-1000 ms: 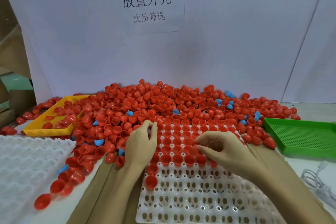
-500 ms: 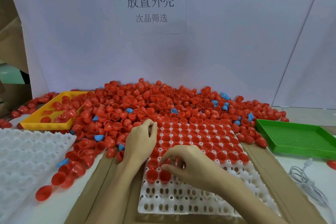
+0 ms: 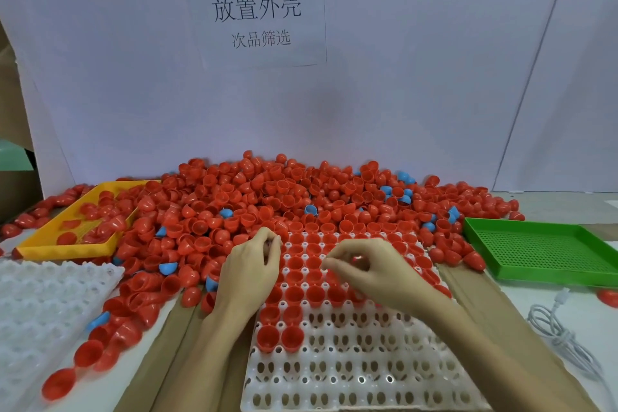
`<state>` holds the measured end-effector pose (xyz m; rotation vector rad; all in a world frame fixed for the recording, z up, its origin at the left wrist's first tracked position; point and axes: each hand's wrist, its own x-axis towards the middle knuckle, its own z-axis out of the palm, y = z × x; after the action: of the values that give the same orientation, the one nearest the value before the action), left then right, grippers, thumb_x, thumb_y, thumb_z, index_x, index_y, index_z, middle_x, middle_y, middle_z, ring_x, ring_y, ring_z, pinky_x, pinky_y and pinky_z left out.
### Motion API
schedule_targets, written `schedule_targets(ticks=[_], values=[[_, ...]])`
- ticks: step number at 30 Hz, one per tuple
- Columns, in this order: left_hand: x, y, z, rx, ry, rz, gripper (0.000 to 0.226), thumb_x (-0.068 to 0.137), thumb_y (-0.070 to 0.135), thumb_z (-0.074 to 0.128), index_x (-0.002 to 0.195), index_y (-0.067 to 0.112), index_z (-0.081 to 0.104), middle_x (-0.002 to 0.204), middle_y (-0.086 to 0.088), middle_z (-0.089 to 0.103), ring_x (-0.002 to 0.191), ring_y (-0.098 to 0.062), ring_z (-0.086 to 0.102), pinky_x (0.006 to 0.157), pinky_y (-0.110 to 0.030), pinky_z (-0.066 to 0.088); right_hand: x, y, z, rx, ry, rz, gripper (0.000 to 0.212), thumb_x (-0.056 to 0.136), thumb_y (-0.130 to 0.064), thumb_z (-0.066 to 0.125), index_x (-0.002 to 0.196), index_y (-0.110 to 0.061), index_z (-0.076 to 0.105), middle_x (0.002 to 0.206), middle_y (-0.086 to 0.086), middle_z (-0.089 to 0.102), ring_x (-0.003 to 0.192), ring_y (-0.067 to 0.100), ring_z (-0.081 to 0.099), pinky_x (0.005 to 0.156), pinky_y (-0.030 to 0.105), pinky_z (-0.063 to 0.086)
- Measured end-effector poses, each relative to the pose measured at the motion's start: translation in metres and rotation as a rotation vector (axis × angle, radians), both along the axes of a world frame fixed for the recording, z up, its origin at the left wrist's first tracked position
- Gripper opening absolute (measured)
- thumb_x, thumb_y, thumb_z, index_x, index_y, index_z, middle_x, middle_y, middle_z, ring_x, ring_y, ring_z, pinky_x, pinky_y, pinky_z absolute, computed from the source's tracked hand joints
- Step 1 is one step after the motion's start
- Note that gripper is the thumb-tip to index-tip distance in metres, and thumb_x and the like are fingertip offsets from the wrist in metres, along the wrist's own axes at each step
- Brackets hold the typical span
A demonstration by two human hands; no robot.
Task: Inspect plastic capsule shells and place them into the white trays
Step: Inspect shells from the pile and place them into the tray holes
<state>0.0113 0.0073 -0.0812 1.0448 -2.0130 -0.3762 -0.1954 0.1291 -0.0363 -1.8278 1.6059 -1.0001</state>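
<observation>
Right hand (image 3: 378,272) has lifted from the tray's near rows, where it was half a second ago, to the middle rows; left hand (image 3: 249,272) has barely shifted.

Right hand: fingers (image 3: 337,262) curled, thumb and forefinger pinching something small and red, mostly hidden between them; whether it is a whole shell cannot be told.

Left hand: rests on the left edge of the white tray (image 3: 351,375), fingers curled at the margin of the heap; a hint of red shows beneath the fingertips, but whether they grasp a shell cannot be told.

White tray: under both hands, far rows filled with red shells (image 3: 291,338) seated open-side up; two sit in the row nearest the wrists. Its far edge is buried under the heap; near edge cut off by the frame.

Loose heap of capsule shells (image 3: 267,197): beyond the fingers, red with a few blue.

Second white tray (image 3: 40,298): left of the left hand, partly cut off.

Yellow tray (image 3: 63,247): far left, half buried.

Green tray (image 3: 541,251): right of the right hand.

White cable (image 3: 561,338): on the counter (image 3: 588,301), near right, running out of frame.
</observation>
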Motion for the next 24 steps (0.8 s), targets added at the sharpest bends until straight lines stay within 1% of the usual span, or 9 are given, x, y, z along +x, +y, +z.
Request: schedule_targets(ticks=[3,7,9,11,14,18,20,22,24], values=[[-0.003,0.0,-0.001,-0.029,-0.037,0.001,0.019,0.106,0.026,0.056,0.088,0.026,0.061,0.056,0.004,0.057,0.049,-0.017,0.053,0.043,-0.029,0.04,-0.038,-0.002,0.007,-0.045,-0.056,-0.14,0.016,0.103,-0.028,0.065,0.095,-0.022,0.078,0.07,-0.002,0.072,0.051,0.007,0.059,0.051,0.015,0.047],[-0.007,0.002,-0.001,-0.064,-0.105,0.026,0.019,0.106,0.025,0.057,0.088,0.027,0.06,0.054,0.009,0.053,0.044,-0.011,0.05,0.041,-0.022,0.034,-0.075,-0.004,0.003,-0.104,-0.182,-0.267,0.023,0.105,-0.03,0.063,0.092,-0.024,0.081,0.066,-0.004,0.067,0.053,0.012,0.056,0.053,0.021,0.047],[-0.008,0.004,-0.001,-0.1,-0.142,0.04,0.019,0.106,0.025,0.057,0.087,0.027,0.059,0.05,0.011,0.047,0.042,-0.008,0.046,0.043,-0.018,0.028,-0.082,-0.006,-0.003,-0.087,-0.361,-0.271,0.026,0.106,-0.031,0.061,0.094,-0.022,0.082,0.067,-0.005,0.062,0.056,0.011,0.054,0.054,0.019,0.046],[-0.01,0.008,0.001,-0.133,-0.169,0.038,0.02,0.104,0.026,0.058,0.085,0.028,0.058,0.047,0.013,0.04,0.039,-0.008,0.043,0.042,-0.017,0.025,-0.085,-0.008,-0.009,-0.102,-0.459,-0.262,0.026,0.106,-0.033,0.062,0.096,-0.019,0.082,0.069,-0.003,0.061,0.057,0.01,0.052,0.053,0.019,0.045],[-0.012,0.011,0.005,-0.187,-0.215,0.049,0.018,0.103,0.023,0.061,0.085,0.026,0.06,0.044,0.014,0.037,0.035,-0.007,0.04,0.038,-0.016,0.021,-0.086,-0.007,-0.012,-0.13,-0.521,-0.248,0.027,0.106,-0.032,0.061,0.097,-0.017,0.082,0.069,-0.002,0.06,0.056,0.009,0.052,0.051,0.017,0.044],[-0.014,0.017,0.014,-0.256,-0.306,0.047,0.011,0.098,0.016,0.067,0.088,0.019,0.066,0.045,0.014,0.04,0.032,-0.004,0.037,0.036,-0.014,0.019,-0.088,-0.005,-0.015,-0.16,-0.58,-0.248,0.028,0.106,-0.03,0.06,0.097,-0.015,0.081,0.069,0.0,0.059,0.053,0.01,0.051,0.049,0.017,0.041],[-0.015,0.016,0.019,-0.263,-0.306,0.066,0.012,0.098,0.017,0.067,0.086,0.019,0.065,0.045,0.013,0.039,0.033,-0.004,0.038,0.037,-0.016,0.018,-0.089,-0.006,-0.014,-0.183,-0.616,-0.248,0.028,0.106,-0.03,0.059,0.097,-0.014,0.081,0.069,0.001,0.059,0.053,0.011,0.05,0.048,0.017,0.04],[-0.02,0.006,0.026,-0.254,-0.255,0.115,0.016,0.101,0.021,0.063,0.085,0.021,0.063,0.046,0.014,0.04,0.036,-0.004,0.041,0.039,-0.018,0.021,-0.089,-0.006,-0.012,-0.203,-0.638,-0.244,0.029,0.106,-0.031,0.059,0.097,-0.013,0.08,0.068,0.003,0.058,0.051,0.011,0.049,0.047,0.017,0.038],[-0.034,-0.01,0.034,-0.24,-0.237,0.152,0.016,0.103,0.025,0.059,0.089,0.022,0.064,0.054,0.013,0.048,0.046,-0.005,0.049,0.041,-0.023,0.031,-0.089,-0.005,-0.012,-0.224,-0.665,-0.234,0.029,0.106,-0.03,0.059,0.097,-0.011,0.08,0.068,0.004,0.057,0.05,0.011,0.047,0.046,0.018,0.037]])
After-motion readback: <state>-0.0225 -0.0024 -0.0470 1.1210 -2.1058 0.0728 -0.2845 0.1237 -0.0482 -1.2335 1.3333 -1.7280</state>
